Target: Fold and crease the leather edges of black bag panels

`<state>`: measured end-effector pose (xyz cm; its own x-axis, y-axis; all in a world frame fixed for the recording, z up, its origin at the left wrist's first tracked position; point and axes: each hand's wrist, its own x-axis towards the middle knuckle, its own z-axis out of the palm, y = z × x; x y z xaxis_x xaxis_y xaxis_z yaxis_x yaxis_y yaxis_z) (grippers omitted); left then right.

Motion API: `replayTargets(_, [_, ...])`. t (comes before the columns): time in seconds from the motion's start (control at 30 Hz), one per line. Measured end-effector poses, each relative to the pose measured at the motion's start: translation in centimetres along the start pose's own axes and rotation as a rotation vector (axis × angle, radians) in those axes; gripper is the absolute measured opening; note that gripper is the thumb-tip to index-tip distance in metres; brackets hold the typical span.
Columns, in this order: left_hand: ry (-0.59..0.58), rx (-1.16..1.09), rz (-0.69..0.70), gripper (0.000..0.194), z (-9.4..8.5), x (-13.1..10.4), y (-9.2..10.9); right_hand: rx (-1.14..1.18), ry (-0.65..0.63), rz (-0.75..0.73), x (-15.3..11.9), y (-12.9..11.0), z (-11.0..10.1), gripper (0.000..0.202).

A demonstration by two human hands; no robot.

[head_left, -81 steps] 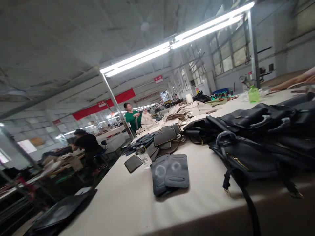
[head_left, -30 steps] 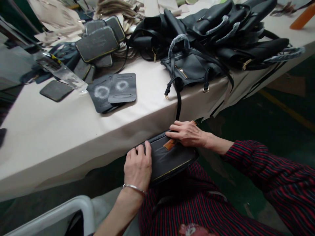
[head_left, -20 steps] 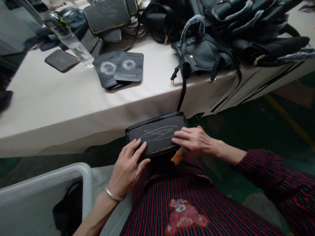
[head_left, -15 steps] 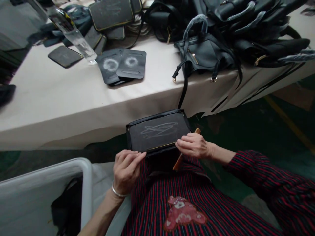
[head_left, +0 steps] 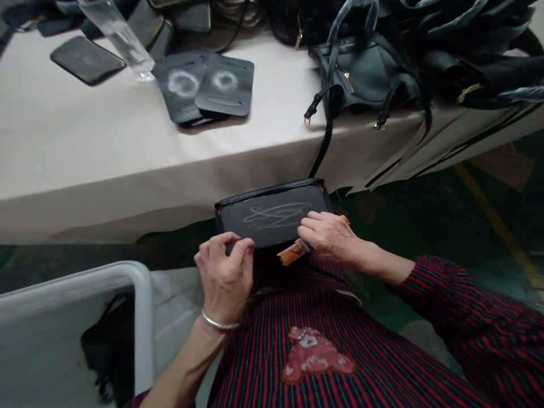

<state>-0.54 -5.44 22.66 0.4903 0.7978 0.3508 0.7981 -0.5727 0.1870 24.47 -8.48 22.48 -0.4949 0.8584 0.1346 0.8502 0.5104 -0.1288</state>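
A black rectangular bag piece [head_left: 272, 218] with a dark grey panel, pale scribbled loops and a raised black rim lies across my lap, just before the table edge. My left hand [head_left: 225, 272], a silver bangle at its wrist, is closed in a pinch at the piece's near left edge; what lies between the fingertips is hidden. My right hand [head_left: 329, 238] wraps round an orange-brown tool [head_left: 293, 253] that looks like a worn wooden handle. One end sticks out to the left, the other behind the knuckles. This hand rests over the piece's near right corner.
On the cloth-covered table [head_left: 106, 141] lie black flat pieces with white rings [head_left: 225, 85], a dark panel [head_left: 87, 59], a clear bottle [head_left: 127, 45] and a pile of black bags [head_left: 369, 73]. A white bin [head_left: 144, 317] with black material inside stands at my left.
The brown tool has swung from steep to nearly level, its lower end now pointing left. My left hand has shifted from fingers lying along the near edge to a raised pinch. The view has tilted down.
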Motion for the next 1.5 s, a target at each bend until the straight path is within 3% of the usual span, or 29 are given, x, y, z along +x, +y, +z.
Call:
replayTargets(0.07, [0.030, 0.015, 0.111, 0.024, 0.2, -0.9, 0.8, -0.004, 0.015, -0.008, 0.1, 0.0, 0.3, 0.014])
replayTargets(0.13, [-0.034, 0.032, 0.200, 0.039, 0.2, -1.8, 1.7, -0.010, 0.029, -0.011, 0.1, 0.0, 0.6, 0.015])
replayTargets(0.27, [-0.194, 0.224, 0.204, 0.052, 0.0, -2.8, 3.2, -0.055, 0.080, -0.049, -0.5, 0.8, 0.5, 0.020])
replayTargets(0.5, [-0.192, 0.163, 0.263, 0.063, 0.5, -2.5, 4.0, -0.143, 0.110, -0.168, -4.2, 3.2, -1.0, 0.025])
replayTargets(0.67, [-0.275, 0.183, 0.300, 0.061, 0.2, -2.2, 5.0, 0.022, 0.058, -0.018, -3.8, 2.6, -1.5, 0.018])
replayTargets(0.9, [-0.202, 0.134, 0.367, 0.034, 1.9, -0.4, 8.3, 0.157, -0.155, 0.316, -1.4, 1.2, -2.9, 0.010])
replayTargets(1.0, [-0.178, 0.181, 0.446, 0.036, 2.7, 0.4, 8.4, 0.134, -0.137, 0.407, -1.0, 1.0, -2.7, 0.008])
replayTargets(1.1, [-0.178, 0.204, 0.528, 0.039, 2.8, 0.8, 7.6, 0.171, -0.080, 0.407, -1.3, 1.4, -2.4, 0.011])
replayTargets(1.17, [-0.178, 0.231, 0.574, 0.052, 2.7, 1.0, 7.1, 0.365, 0.038, 0.450, -1.9, 1.9, -2.2, 0.010])
replayTargets(1.27, [-0.197, 0.263, 0.607, 0.069, 2.4, 1.9, 7.0, 0.939, 0.386, 0.725, -3.4, 2.8, -1.7, 0.012])
replayTargets(1.37, [-0.196, 0.171, 0.616, 0.051, 2.3, 3.5, 7.4, 1.525, 0.605, 1.012, -5.1, 2.7, -0.8, 0.028])
replayTargets(1.5, [-0.177, -0.066, 0.526, 0.016, 3.0, 5.9, 8.4, 1.926, 0.627, 1.073, -6.2, 1.1, 0.4, 0.037])
